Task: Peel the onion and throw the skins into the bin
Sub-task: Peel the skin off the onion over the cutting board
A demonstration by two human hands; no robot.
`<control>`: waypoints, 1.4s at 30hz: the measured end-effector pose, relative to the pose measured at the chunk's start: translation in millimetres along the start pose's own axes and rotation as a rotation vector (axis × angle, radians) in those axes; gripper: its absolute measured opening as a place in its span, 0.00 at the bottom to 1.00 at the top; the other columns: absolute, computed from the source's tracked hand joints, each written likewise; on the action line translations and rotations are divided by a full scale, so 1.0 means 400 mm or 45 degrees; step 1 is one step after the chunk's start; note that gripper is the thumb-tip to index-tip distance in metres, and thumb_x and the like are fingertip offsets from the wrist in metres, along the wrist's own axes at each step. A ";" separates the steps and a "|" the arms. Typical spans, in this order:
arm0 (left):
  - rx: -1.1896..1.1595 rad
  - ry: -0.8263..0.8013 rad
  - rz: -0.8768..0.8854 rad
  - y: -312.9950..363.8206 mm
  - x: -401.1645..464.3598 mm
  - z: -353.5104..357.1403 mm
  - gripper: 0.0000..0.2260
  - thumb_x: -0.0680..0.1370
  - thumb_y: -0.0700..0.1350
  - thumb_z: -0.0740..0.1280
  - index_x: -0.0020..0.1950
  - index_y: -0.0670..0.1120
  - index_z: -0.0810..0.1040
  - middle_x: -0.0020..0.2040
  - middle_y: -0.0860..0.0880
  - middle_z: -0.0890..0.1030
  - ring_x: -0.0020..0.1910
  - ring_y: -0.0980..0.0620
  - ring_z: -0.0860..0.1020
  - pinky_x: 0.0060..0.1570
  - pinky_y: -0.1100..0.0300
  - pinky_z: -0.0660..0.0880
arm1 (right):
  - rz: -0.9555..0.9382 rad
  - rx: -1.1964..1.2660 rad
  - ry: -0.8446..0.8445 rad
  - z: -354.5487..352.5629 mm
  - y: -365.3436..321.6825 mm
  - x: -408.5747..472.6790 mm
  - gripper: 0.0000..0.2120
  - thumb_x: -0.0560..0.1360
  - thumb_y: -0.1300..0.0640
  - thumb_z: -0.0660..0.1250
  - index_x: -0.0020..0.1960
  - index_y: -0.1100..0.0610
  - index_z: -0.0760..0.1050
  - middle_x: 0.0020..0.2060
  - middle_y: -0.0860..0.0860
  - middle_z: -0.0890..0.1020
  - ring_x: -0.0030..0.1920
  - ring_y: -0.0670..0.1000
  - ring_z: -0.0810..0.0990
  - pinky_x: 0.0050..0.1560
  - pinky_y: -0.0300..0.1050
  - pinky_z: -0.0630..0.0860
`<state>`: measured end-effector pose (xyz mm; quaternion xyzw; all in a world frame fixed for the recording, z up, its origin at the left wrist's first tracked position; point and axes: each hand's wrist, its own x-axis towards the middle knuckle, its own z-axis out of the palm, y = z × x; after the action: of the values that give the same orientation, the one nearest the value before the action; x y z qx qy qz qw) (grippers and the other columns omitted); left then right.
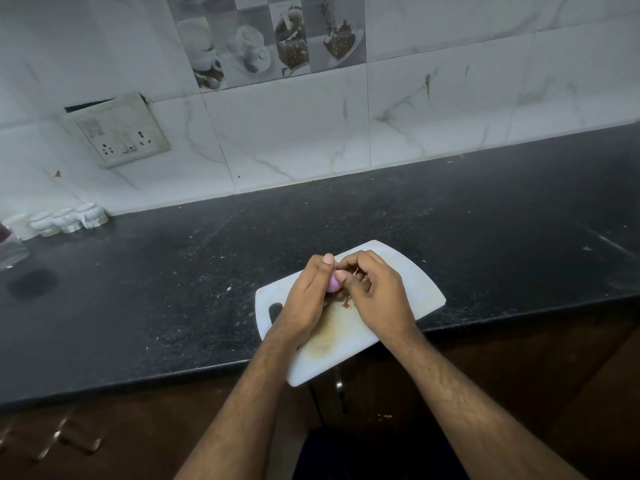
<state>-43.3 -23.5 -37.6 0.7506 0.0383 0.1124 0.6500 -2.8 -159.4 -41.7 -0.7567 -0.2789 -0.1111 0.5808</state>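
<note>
Now | left hand (pixel 306 292) grips onion (pixel 333 284) | right hand (pixel 372 289) pinches (axis hidden)

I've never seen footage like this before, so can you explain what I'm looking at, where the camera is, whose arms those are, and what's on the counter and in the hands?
There is no machine here. The one picture comes from a wide-angle camera worn on a person's head, looking forward and down, so the two bare arms reaching in from the bottom are the wearer's own.

The left hand curls round a small purple onion. The right hand pinches at it, seemingly pulling skin away.

Both hands work over a white cutting board that lies on a dark counter, with one end jutting past the counter's front edge. A few brown skin scraps lie on the board.

Far left, small white cups stand by the tiled wall. No bin is in view.
</note>
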 end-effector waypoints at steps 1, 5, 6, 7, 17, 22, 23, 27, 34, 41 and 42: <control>-0.005 -0.022 0.009 0.003 -0.002 0.001 0.24 0.88 0.57 0.56 0.54 0.34 0.71 0.42 0.40 0.77 0.42 0.48 0.77 0.42 0.65 0.76 | -0.014 -0.019 0.007 0.001 0.000 -0.001 0.02 0.78 0.59 0.71 0.50 0.54 0.81 0.44 0.42 0.81 0.40 0.43 0.79 0.41 0.28 0.73; -0.001 -0.038 0.022 0.014 -0.006 0.006 0.20 0.89 0.55 0.55 0.50 0.40 0.72 0.37 0.42 0.76 0.36 0.51 0.75 0.38 0.67 0.74 | -0.106 -0.244 0.027 0.011 0.010 -0.004 0.03 0.81 0.56 0.67 0.50 0.50 0.80 0.45 0.39 0.79 0.48 0.42 0.75 0.48 0.34 0.71; -0.003 -0.036 0.028 0.015 -0.007 0.006 0.19 0.89 0.54 0.54 0.50 0.41 0.72 0.36 0.43 0.76 0.35 0.53 0.75 0.36 0.68 0.73 | -0.109 -0.266 0.030 0.015 0.013 -0.005 0.04 0.81 0.55 0.66 0.50 0.49 0.79 0.45 0.39 0.79 0.49 0.43 0.74 0.49 0.36 0.71; 0.000 -0.042 0.036 0.018 -0.008 0.006 0.19 0.89 0.54 0.54 0.50 0.41 0.73 0.35 0.44 0.75 0.34 0.54 0.74 0.36 0.68 0.73 | -0.112 -0.281 0.036 0.016 0.014 -0.005 0.04 0.81 0.55 0.66 0.51 0.49 0.80 0.45 0.39 0.80 0.49 0.43 0.74 0.49 0.38 0.72; -0.216 0.023 -0.095 0.031 -0.002 -0.017 0.27 0.88 0.56 0.51 0.42 0.46 0.81 0.30 0.45 0.72 0.24 0.54 0.66 0.26 0.62 0.65 | -0.049 -0.181 -0.035 -0.007 0.026 0.015 0.09 0.85 0.54 0.60 0.46 0.52 0.72 0.40 0.38 0.76 0.46 0.43 0.73 0.44 0.34 0.66; -0.161 0.018 -0.061 0.030 -0.004 -0.022 0.29 0.89 0.57 0.49 0.38 0.52 0.83 0.28 0.46 0.71 0.24 0.54 0.62 0.27 0.61 0.63 | 0.079 -0.027 -0.043 -0.013 0.023 0.013 0.07 0.82 0.62 0.63 0.50 0.53 0.78 0.42 0.41 0.82 0.46 0.40 0.80 0.45 0.29 0.73; -0.142 0.007 -0.053 0.031 -0.005 -0.018 0.29 0.89 0.57 0.49 0.39 0.51 0.83 0.29 0.46 0.72 0.25 0.53 0.63 0.30 0.59 0.64 | 0.095 -0.016 -0.076 -0.007 0.019 0.011 0.07 0.82 0.62 0.64 0.53 0.53 0.79 0.44 0.41 0.84 0.48 0.39 0.81 0.46 0.28 0.74; -0.121 -0.023 -0.040 0.016 0.002 -0.018 0.25 0.88 0.58 0.51 0.45 0.45 0.79 0.31 0.45 0.72 0.28 0.52 0.66 0.40 0.46 0.67 | 0.084 0.032 -0.061 0.000 0.004 0.005 0.06 0.82 0.59 0.65 0.57 0.54 0.80 0.45 0.43 0.85 0.45 0.39 0.83 0.40 0.27 0.76; -0.024 -0.039 -0.015 -0.011 0.005 -0.017 0.20 0.88 0.59 0.55 0.52 0.42 0.73 0.36 0.48 0.76 0.35 0.53 0.74 0.36 0.65 0.73 | 0.097 0.107 -0.020 -0.003 0.003 0.001 0.01 0.79 0.55 0.71 0.49 0.51 0.82 0.43 0.44 0.85 0.43 0.48 0.84 0.43 0.45 0.83; 0.014 -0.031 0.020 -0.020 0.003 -0.008 0.21 0.85 0.60 0.58 0.57 0.41 0.71 0.41 0.47 0.77 0.38 0.56 0.76 0.37 0.68 0.72 | 0.068 -0.037 0.068 0.003 0.006 -0.002 0.05 0.81 0.57 0.68 0.49 0.56 0.81 0.41 0.45 0.84 0.42 0.41 0.82 0.39 0.26 0.74; 0.023 -0.027 0.016 -0.020 0.003 -0.009 0.20 0.84 0.61 0.59 0.57 0.43 0.71 0.42 0.48 0.78 0.39 0.57 0.77 0.38 0.69 0.73 | 0.074 -0.073 0.048 0.003 0.007 0.001 0.06 0.82 0.56 0.67 0.49 0.56 0.80 0.42 0.46 0.84 0.42 0.41 0.81 0.40 0.26 0.74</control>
<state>-42.0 -18.6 -44.9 0.7580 0.0276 0.1082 0.6427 -1.2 -158.8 -44.3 -0.7785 -0.2426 -0.1164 0.5670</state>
